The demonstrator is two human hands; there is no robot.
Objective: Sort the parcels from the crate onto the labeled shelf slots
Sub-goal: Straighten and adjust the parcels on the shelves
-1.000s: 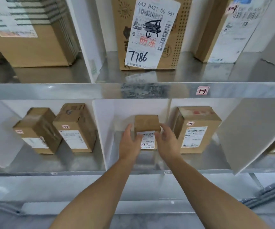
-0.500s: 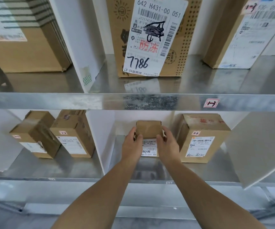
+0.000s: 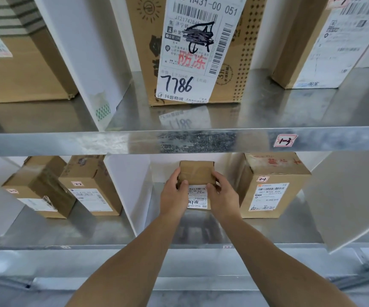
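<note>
A small brown cardboard parcel (image 3: 198,173) with a white shipping label on its front stands on the lower metal shelf (image 3: 278,229), in the middle slot. My left hand (image 3: 173,196) grips its left side, thumb on the front. My right hand (image 3: 222,197) grips its right side the same way. To the right in that slot a larger parcel (image 3: 272,185) bears a tag reading 2-3. A red-and-white tag (image 3: 285,140) reading 1-3 is stuck on the upper shelf's front edge.
White dividers (image 3: 127,191) split the shelves into slots. Two parcels (image 3: 86,185) stand in the lower left slot. On the upper shelf stands a tall box marked 7786 (image 3: 192,52), with other boxes at the left (image 3: 24,63) and right (image 3: 325,41).
The view has moved closer to the shelf. My hands have slid further along the small parcel's sides, and the parcel sits a little deeper in the slot.
</note>
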